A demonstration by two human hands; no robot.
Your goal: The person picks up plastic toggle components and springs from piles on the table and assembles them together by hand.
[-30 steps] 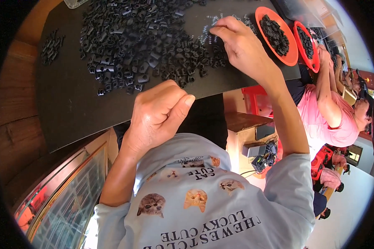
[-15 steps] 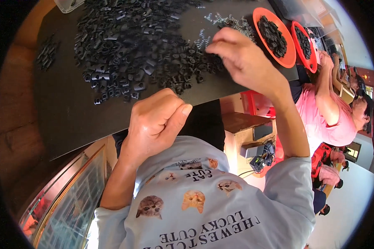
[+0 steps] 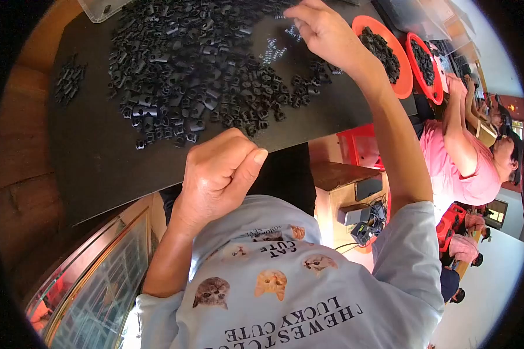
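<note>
Found just left of nearer right hand (image 3: pixel 329 39): springs (image 3: pixel 272 53) at mixed angles. Cannot tell whether pinching. Seen farther off: left hand (image 3: pixel 218 174) in a fist.

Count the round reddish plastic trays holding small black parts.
2: one orange-red tray just right of the right hand, one red tray beyond it, farther right. Others may be hidden.

i count one left hand (image 3: pixel 218 171), one right hand (image 3: pixel 327 38), one surface (image 3: pixel 99 168), one orange dish (image 3: pixel 404 86), one red dish (image 3: pixel 436 96) and one clear container (image 3: pixel 95 20); the black parts (image 3: pixel 174 72) and silvery springs (image 3: pixel 272 52) outrun my count.
</note>
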